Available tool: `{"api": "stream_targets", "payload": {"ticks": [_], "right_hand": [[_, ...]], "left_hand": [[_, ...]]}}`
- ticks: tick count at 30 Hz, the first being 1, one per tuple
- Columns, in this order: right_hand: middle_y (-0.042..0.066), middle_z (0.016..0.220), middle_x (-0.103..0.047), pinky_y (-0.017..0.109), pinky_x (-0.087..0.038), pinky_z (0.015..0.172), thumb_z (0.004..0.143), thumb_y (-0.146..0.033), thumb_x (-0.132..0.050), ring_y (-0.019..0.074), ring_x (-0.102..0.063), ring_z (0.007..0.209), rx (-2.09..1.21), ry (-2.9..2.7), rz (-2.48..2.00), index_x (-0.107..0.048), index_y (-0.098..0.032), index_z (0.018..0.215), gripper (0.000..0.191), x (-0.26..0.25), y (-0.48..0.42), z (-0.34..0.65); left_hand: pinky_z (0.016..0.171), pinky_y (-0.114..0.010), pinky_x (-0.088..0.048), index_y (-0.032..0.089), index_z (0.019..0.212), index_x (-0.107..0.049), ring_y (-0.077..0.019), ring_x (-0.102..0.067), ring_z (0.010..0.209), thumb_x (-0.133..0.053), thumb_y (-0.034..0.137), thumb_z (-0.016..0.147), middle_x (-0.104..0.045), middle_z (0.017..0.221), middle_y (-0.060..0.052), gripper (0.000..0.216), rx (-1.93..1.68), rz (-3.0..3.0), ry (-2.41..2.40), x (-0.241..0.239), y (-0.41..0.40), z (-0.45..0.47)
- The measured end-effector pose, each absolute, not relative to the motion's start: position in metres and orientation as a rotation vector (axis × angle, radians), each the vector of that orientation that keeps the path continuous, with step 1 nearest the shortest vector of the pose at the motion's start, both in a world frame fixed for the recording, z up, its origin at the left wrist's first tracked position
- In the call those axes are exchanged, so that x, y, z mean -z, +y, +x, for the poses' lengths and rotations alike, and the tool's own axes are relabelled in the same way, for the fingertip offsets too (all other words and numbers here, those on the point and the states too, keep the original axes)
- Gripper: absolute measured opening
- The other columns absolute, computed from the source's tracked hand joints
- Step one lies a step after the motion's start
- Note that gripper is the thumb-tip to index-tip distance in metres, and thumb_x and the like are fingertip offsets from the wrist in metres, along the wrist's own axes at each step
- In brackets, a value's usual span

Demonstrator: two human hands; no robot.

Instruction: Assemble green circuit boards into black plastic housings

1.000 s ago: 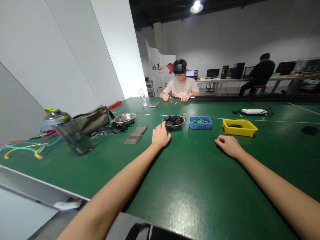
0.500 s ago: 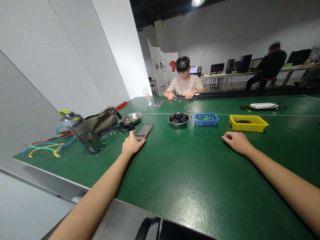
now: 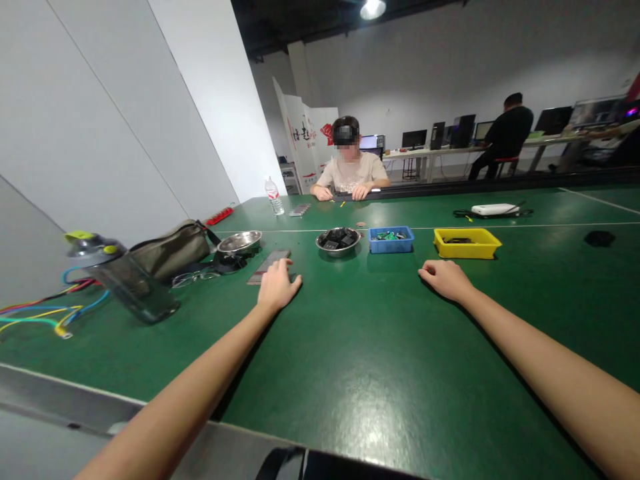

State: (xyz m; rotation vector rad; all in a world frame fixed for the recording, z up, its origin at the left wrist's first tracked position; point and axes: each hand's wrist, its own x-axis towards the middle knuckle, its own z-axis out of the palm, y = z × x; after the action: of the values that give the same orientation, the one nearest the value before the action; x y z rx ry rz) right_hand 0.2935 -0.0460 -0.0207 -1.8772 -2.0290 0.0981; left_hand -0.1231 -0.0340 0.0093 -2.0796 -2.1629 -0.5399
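My left hand (image 3: 279, 287) rests at the near right side of a flat grey panel (image 3: 263, 271) with a dark red band, partly covering it. Its thumb stands apart from the loosely bent fingers, and nothing shows in its grip. On the green table (image 3: 345, 333), my right hand (image 3: 445, 277) lies loosely curled with nothing visible in it. It is just in front of the yellow bin (image 3: 467, 251), which has dark pieces inside. A steel bowl (image 3: 338, 252) of black blocks and a blue bin (image 3: 391, 246) of small green and silvery parts stand between and beyond my hands.
To the left are a grey drink bottle (image 3: 133, 287), glasses (image 3: 193, 277), a pouch (image 3: 173, 250), another steel bowl (image 3: 240, 241) and coloured cables (image 3: 60, 317). A person (image 3: 350, 167) sits across the table near a water bottle (image 3: 273, 197). A white power strip (image 3: 495, 209) lies far right.
The view has turned right, so the scene sits further left. My left hand has moved from the panel's left side to its right side. My right hand keeps its place by the yellow bin.
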Motion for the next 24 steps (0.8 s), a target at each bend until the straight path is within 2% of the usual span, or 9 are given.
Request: {"api": "stream_targets", "payload": {"ticks": [3,7,9,11,16,21,24], "right_hand": [[0.008,0.091,-0.080,0.030,-0.036,0.068,0.097,-0.034,-0.055,0.0247,-0.070,0.085,-0.089,-2.027,-1.880,-0.076,-0.022,0.084,0.027,0.020,-0.046,0.293],[0.008,0.091,-0.080,0.030,-0.037,0.069,0.097,-0.034,-0.054,0.0241,-0.070,0.086,-0.089,-2.036,-1.878,-0.076,-0.022,0.085,0.028,0.019,-0.047,0.293],[0.007,0.091,-0.080,0.030,-0.038,0.070,0.097,-0.034,-0.054,0.0240,-0.070,0.086,-0.094,-2.041,-1.878,-0.076,-0.022,0.084,0.028,0.018,-0.047,0.293],[0.007,0.091,-0.080,0.030,-0.038,0.070,0.097,-0.034,-0.054,0.0239,-0.070,0.086,-0.103,-2.043,-1.878,-0.076,-0.022,0.084,0.028,0.018,-0.047,0.293],[0.008,0.089,-0.080,0.030,-0.037,0.070,0.097,-0.035,-0.054,0.0244,-0.070,0.085,-0.115,-2.033,-1.875,-0.076,-0.022,0.084,0.028,0.018,-0.047,0.293],[0.007,0.088,-0.079,0.030,-0.036,0.069,0.097,-0.034,-0.054,0.0238,-0.069,0.084,-0.120,-2.024,-1.875,-0.076,-0.022,0.084,0.028,0.018,-0.048,0.293],[0.007,0.088,-0.079,0.030,-0.036,0.068,0.097,-0.034,-0.055,0.0233,-0.069,0.083,-0.118,-2.019,-1.873,-0.076,-0.022,0.083,0.028,0.019,-0.048,0.293]], "left_hand": [[0.108,-0.040,-0.049,0.019,0.140,-0.049,-0.0298,-0.066,0.119,-0.056,0.033,0.094,-0.070,0.119,-0.013,0.048,0.586,-2.208,-2.098,-0.003,-0.017,-0.079],[0.109,-0.045,-0.049,0.020,0.150,-0.039,-0.0330,-0.064,0.124,-0.055,0.035,0.096,-0.066,0.130,-0.018,0.058,0.700,-2.242,-2.106,0.002,0.009,-0.043],[0.109,-0.047,-0.049,0.021,0.143,-0.048,-0.0349,-0.064,0.125,-0.059,0.037,0.095,-0.066,0.131,-0.019,0.053,0.734,-2.262,-2.137,0.003,0.018,-0.039],[0.109,-0.044,-0.049,0.022,0.135,-0.054,-0.0328,-0.064,0.126,-0.064,0.037,0.092,-0.067,0.130,-0.017,0.046,0.784,-2.292,-2.154,0.003,0.024,-0.041],[0.106,-0.038,-0.050,0.022,0.116,-0.056,-0.0264,-0.067,0.120,-0.060,0.036,0.093,-0.071,0.127,-0.012,0.028,0.997,-2.289,-2.202,0.002,0.026,-0.050],[0.099,-0.035,-0.052,0.023,0.100,-0.056,-0.0228,-0.070,0.102,-0.061,0.029,0.085,-0.074,0.108,-0.004,0.017,1.176,-2.315,-2.241,-0.002,0.022,-0.056],[0.096,-0.033,-0.052,0.024,0.090,-0.056,-0.0212,-0.068,0.097,-0.055,0.028,0.085,-0.073,0.096,-0.001,0.007,1.288,-2.303,-2.259,-0.003,0.021,-0.059]]}}
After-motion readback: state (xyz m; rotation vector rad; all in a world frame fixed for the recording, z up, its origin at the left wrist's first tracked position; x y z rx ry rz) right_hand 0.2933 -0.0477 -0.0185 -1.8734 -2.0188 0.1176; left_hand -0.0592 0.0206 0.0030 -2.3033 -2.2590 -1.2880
